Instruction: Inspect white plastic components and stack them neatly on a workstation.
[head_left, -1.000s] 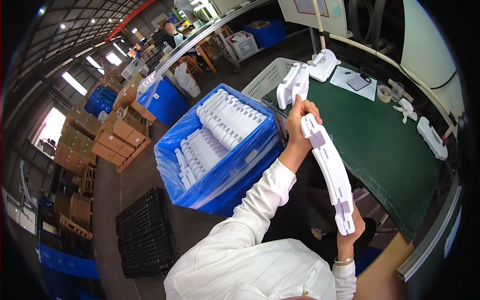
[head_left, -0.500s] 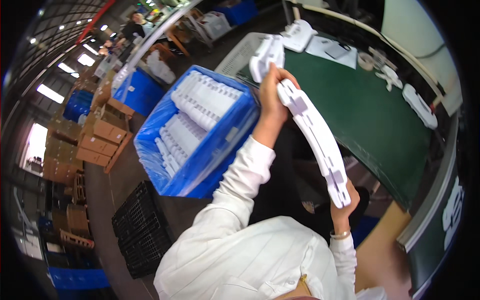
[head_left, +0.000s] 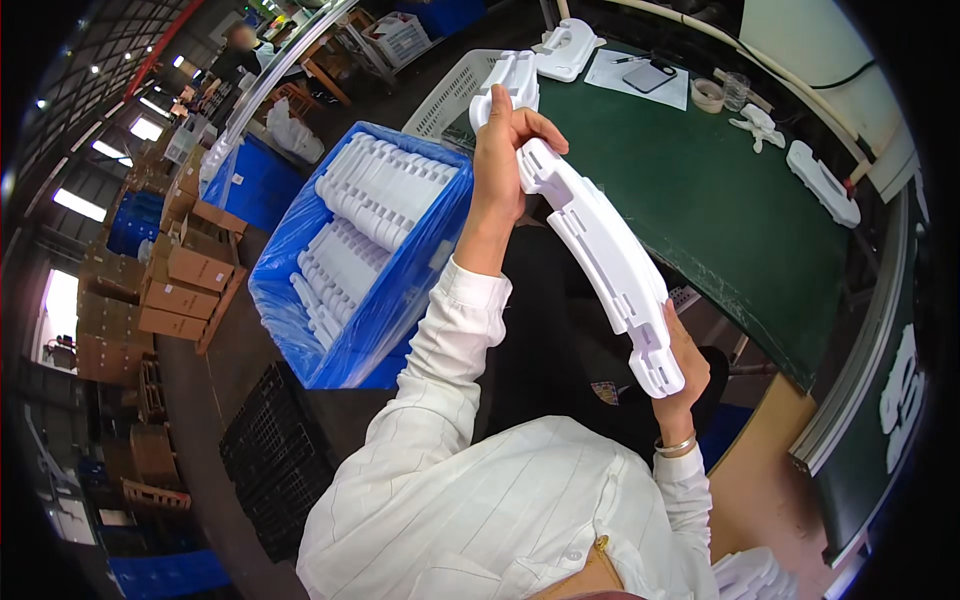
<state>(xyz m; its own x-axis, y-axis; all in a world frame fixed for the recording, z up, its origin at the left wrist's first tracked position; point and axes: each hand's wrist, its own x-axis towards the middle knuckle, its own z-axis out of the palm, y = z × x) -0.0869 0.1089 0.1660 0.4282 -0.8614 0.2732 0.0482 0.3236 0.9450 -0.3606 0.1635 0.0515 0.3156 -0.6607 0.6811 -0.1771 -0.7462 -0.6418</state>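
A long, curved white plastic part (head_left: 610,250) with notches and slots along its side is held up in front of me, slanting from upper left to lower right. My left hand (head_left: 503,150) grips its upper end, thumb pointing up and fingers curled over behind it. At the lower end, my right hand (head_left: 685,365) wraps round from the outer side, its fingers partly hidden by the part. Just beyond my left hand lies another white plastic part (head_left: 512,72) by the table's far left corner. A white piece (head_left: 567,48) lies beside it.
A green-topped table (head_left: 740,220) holds a paper sheet with a phone (head_left: 649,77), tape roll (head_left: 706,95), crumpled glove (head_left: 758,128) and white part (head_left: 823,185). Left of me, a blue plastic-lined crate (head_left: 420,250) contains several white parts. A black pallet (head_left: 275,450) lies on the floor.
The curved part has turned in my hands, showing more of its broad hollow side. My right-hand fingers have moved up along its outer edge. The view has shifted slightly.
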